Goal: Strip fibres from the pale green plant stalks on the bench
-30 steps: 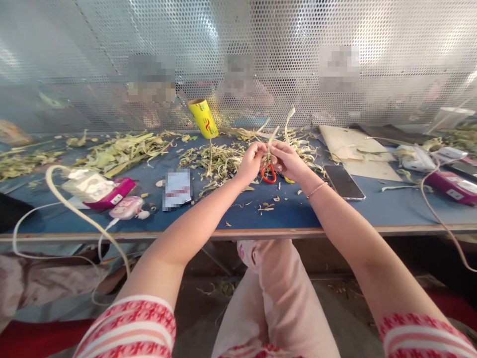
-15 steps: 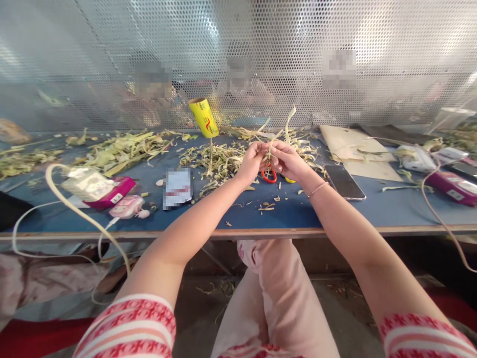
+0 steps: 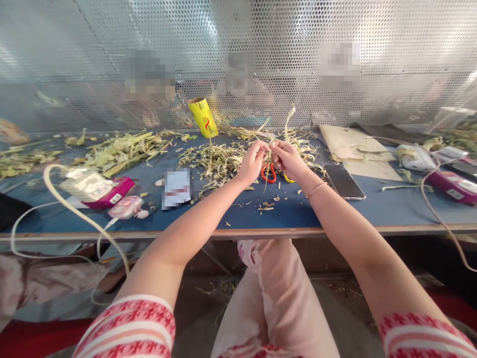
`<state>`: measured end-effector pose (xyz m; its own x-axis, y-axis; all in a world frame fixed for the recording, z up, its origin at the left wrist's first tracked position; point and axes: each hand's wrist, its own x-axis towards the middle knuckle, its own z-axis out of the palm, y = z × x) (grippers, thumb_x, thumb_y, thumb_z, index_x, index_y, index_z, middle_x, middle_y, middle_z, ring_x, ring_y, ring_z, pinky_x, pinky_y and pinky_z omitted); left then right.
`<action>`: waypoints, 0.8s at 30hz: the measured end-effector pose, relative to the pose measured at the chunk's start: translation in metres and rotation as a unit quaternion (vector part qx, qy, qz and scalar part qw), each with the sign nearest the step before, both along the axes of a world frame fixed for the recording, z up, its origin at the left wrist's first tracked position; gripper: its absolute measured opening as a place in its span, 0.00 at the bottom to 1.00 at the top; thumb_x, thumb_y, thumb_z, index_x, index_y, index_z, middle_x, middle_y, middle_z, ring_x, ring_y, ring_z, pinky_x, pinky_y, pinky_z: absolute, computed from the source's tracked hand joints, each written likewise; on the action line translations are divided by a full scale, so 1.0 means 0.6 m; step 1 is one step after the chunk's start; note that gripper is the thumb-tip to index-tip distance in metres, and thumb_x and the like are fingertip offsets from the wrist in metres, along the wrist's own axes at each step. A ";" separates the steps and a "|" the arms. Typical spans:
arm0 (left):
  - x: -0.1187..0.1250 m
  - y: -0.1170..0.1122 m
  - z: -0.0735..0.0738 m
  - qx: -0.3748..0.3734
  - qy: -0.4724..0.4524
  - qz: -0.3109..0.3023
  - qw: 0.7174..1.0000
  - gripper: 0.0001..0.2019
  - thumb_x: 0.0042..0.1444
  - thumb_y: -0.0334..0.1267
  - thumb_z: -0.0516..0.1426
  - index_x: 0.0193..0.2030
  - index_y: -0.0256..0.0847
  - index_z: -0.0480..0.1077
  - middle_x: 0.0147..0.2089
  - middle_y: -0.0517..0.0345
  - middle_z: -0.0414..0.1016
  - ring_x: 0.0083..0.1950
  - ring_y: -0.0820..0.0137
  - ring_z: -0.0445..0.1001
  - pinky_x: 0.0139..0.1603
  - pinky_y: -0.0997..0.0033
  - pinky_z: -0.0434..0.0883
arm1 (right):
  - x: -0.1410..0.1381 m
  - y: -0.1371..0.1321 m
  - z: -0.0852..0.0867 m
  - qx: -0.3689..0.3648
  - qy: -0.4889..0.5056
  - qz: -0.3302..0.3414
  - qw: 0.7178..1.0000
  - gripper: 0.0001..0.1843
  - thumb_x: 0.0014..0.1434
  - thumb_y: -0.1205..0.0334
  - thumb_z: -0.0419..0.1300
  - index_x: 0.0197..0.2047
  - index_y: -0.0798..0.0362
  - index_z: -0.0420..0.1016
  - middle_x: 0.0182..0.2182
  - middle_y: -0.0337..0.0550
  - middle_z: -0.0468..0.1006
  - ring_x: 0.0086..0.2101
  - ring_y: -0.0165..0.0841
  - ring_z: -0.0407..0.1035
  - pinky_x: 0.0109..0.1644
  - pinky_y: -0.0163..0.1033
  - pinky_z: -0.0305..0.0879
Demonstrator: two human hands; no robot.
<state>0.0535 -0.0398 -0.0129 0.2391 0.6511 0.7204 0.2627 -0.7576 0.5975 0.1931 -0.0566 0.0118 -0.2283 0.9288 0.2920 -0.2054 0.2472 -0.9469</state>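
Note:
My left hand (image 3: 252,160) and my right hand (image 3: 288,159) meet above the blue table (image 3: 298,211), fingers pinched together on thin pale-green plant strips (image 3: 267,158) that hang between them. One long strip (image 3: 287,119) curls up behind my right hand. Orange-handled scissors (image 3: 269,173) lie on the table just under my hands. A heap of cut strips (image 3: 216,160) lies to the left of my left hand.
A yellow roll (image 3: 203,117) leans at the back. A black phone (image 3: 342,181), brown paper (image 3: 354,146), a pink device (image 3: 126,207), a magenta box (image 3: 114,191), white cables (image 3: 70,209) and more leaf piles (image 3: 122,149) are spread around. A perforated metal screen (image 3: 261,49) separates people behind.
My hands have shifted slightly while working the strips; a strand now hangs down between them over the scissors. Nothing else moved.

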 end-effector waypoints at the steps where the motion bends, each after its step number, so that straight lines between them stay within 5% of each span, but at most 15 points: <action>1: 0.000 -0.001 0.000 -0.002 -0.003 0.002 1.000 0.12 0.66 0.47 0.43 0.38 0.45 0.61 0.28 0.61 0.62 0.24 0.77 0.59 0.25 0.74 0.61 | -0.001 0.000 0.001 0.002 -0.004 -0.009 1.000 0.20 0.54 0.48 0.64 0.29 0.52 0.61 0.14 0.26 0.61 0.13 0.18 0.52 0.16 0.27 0.47; 17: 0.001 -0.004 0.002 -0.059 -0.042 -0.028 0.997 0.09 0.65 0.42 0.45 0.35 0.45 0.60 0.25 0.64 0.56 0.21 0.77 0.54 0.24 0.74 0.58 | -0.001 -0.001 -0.002 0.029 -0.055 -0.037 0.997 0.21 0.53 0.46 0.64 0.27 0.53 0.62 0.13 0.29 0.62 0.13 0.19 0.53 0.15 0.27 0.47; 24: -0.002 -0.012 0.014 0.027 0.023 0.004 0.999 0.08 0.62 0.32 0.45 0.33 0.43 0.61 0.29 0.60 0.65 0.30 0.74 0.63 0.35 0.70 0.65 | -0.005 0.004 -0.004 0.036 -0.052 -0.081 0.995 0.14 0.57 0.57 0.61 0.25 0.52 0.62 0.11 0.28 0.60 0.13 0.19 0.49 0.15 0.27 0.47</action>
